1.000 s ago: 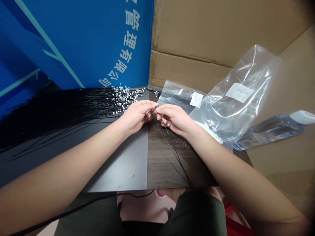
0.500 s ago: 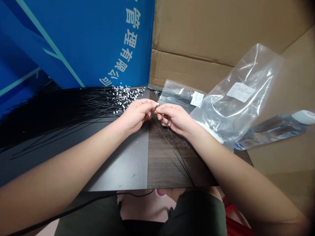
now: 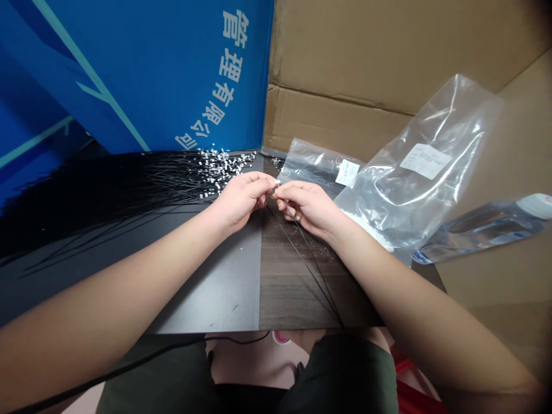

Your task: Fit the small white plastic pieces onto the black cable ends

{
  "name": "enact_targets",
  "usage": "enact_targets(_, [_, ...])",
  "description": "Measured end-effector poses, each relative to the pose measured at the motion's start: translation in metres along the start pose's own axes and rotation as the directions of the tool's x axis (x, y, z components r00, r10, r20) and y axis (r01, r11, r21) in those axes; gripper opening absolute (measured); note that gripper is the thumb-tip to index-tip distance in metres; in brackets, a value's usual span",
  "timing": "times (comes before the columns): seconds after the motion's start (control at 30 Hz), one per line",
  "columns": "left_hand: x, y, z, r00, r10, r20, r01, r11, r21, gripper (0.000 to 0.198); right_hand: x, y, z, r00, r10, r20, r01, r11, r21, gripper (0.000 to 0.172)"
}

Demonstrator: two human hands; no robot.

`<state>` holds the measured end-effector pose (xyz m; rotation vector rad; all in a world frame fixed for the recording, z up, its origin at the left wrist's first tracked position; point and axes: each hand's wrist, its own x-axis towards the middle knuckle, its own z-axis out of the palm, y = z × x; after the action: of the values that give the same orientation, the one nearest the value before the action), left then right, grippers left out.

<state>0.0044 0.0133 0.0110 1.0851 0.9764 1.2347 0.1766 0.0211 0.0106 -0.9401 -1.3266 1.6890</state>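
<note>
My left hand (image 3: 241,198) and my right hand (image 3: 304,208) meet at the middle of the table, fingertips almost touching. A tiny white connector (image 3: 276,182) shows at the left fingertips, pinched there. A thin black wire (image 3: 308,256) runs from my right fingers down across the dark wood-grain table (image 3: 284,299) towards its front edge. The wire's end is hidden inside my right fingers. Beyond my left hand lies a large fan of black wires (image 3: 107,201), their white-tipped ends (image 3: 222,167) bunched at the table's back edge.
A blue printed board (image 3: 129,75) and brown cardboard (image 3: 345,57) stand behind the table. Clear plastic bags (image 3: 414,172) with white labels lie to the right, beside a plastic bottle (image 3: 478,230). A black cable (image 3: 129,365) and a red crate (image 3: 414,397) sit below.
My hands stay pinched together with only slight finger shifts. The view has tilted a little, and the thin wire hangs slightly differently across the table.
</note>
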Motion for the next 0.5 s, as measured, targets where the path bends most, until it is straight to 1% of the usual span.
enact_targets(0.13, [0.0006,0.0003,-0.0001,1.000,-0.005,-0.008,0.005,1.000,0.005,0.008,0.0005,0.0002,-0.0007,1.000,-0.008,-0.019,0.008,1.000,-0.004,0.009])
enact_targets(0.37, [0.0003,-0.0001,0.0007,1.000,-0.005,-0.010,0.004,1.000,-0.007,0.006,0.0001,0.0000,0.0001,1.000,-0.021,-0.019,0.021,1.000,-0.008,0.010])
enact_targets(0.5, [-0.0002,-0.0003,0.0007,1.000,-0.015,-0.009,0.015,1.000,-0.003,0.006,0.0001,0.0001,0.0005,0.998,-0.049,-0.041,0.048,0.998,-0.033,0.010])
